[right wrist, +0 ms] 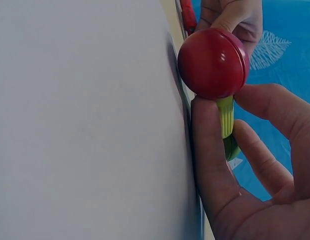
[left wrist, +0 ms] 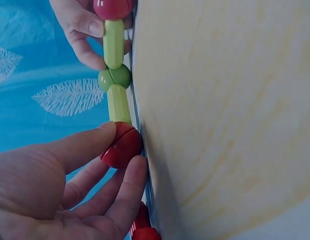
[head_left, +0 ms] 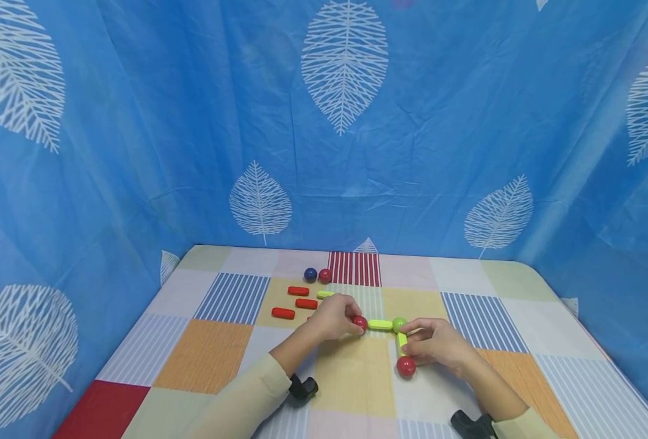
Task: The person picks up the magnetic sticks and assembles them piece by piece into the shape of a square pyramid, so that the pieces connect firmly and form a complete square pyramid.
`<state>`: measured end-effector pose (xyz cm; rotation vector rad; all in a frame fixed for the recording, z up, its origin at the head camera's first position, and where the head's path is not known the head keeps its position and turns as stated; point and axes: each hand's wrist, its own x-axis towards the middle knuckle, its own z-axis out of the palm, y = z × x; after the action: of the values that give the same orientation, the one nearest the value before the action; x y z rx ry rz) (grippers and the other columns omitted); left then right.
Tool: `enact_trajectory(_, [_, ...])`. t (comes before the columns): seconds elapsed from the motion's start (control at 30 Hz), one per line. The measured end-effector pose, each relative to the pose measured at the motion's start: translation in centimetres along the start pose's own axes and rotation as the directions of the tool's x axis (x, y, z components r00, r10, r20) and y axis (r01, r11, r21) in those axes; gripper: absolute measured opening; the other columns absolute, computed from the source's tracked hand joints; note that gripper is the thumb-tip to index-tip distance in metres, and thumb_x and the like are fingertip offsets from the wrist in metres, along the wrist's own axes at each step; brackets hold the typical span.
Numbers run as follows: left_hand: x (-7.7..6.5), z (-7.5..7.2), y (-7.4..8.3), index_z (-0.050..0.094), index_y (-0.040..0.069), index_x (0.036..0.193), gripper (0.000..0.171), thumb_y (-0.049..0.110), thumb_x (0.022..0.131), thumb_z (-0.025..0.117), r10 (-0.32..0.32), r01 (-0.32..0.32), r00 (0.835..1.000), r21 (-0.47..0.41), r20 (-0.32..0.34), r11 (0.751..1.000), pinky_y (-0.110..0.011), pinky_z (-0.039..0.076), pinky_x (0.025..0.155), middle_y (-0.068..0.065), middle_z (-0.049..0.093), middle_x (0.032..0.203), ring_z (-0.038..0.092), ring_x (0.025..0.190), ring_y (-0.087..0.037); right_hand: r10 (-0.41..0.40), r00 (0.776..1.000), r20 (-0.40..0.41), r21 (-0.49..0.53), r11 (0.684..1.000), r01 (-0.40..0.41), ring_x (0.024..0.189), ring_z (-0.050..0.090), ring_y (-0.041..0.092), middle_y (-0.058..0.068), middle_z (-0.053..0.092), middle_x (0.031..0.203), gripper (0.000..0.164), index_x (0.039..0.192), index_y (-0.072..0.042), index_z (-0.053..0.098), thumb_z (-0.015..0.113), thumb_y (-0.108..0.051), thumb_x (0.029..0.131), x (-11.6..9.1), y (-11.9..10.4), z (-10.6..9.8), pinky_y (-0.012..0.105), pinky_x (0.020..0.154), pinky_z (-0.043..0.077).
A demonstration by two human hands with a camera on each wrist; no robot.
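An L-shaped chain of toy pieces lies on the table between the hands. At its left end, my left hand (head_left: 335, 317) pinches a red ball (left wrist: 123, 146) between thumb and fingers. From that ball a yellow-green rod (head_left: 380, 325) runs to a green ball (head_left: 399, 324) at the corner. A second yellow-green rod (left wrist: 114, 44) leads from the corner toward the near side, ending in another red ball (right wrist: 211, 62). My right hand (head_left: 439, 344) holds this second rod, thumb and fingers on either side, with fingertips right by both balls.
Several red rods (head_left: 298, 291) and a yellow-green rod (head_left: 324, 294) lie beyond the left hand. Behind them sit a dark blue ball (head_left: 310, 275) and a red ball (head_left: 325, 276). A blue leaf-patterned curtain (head_left: 412, 152) encloses the patchwork-covered table (head_left: 203, 360).
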<state>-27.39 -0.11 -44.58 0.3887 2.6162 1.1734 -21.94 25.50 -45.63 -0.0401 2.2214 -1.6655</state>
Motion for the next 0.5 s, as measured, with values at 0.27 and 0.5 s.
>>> enact_trajectory(0.27, [-0.02, -0.12, 0.25, 0.07, 0.017, 0.095, 0.023, 0.014, 0.081, 0.088, -0.008, 0.008, 1.0, -0.007, -0.002, 1.0, -0.028, 0.055, 0.074, 0.004, 0.066, 0.089, 0.059, 0.082, -0.015, 0.009, 1.0, 0.009, 0.032, 0.999, -0.009, 0.081, 0.075, 0.021, 0.008, 0.068, 0.092, 0.047, 0.126, 0.008, 0.062, 0.077, -0.001, 0.082, -0.09, -0.1, -0.04, 0.039, 0.077, 0.064])
enact_trajectory(0.5, [0.19, 0.05, 0.12, 0.07, 0.016, 0.1, 0.023, 0.014, 0.083, 0.086, 0.007, -0.007, 1.0, -0.003, -0.021, 1.0, -0.027, 0.057, 0.076, 0.004, 0.067, 0.092, 0.059, 0.083, -0.014, 0.023, 1.0, -0.007, -0.003, 1.0, -0.023, 0.079, 0.074, 0.022, 0.01, 0.069, 0.093, 0.045, 0.125, 0.006, 0.063, 0.078, -0.002, 0.083, -0.13, -0.34, 0.24, 0.039, 0.076, 0.064])
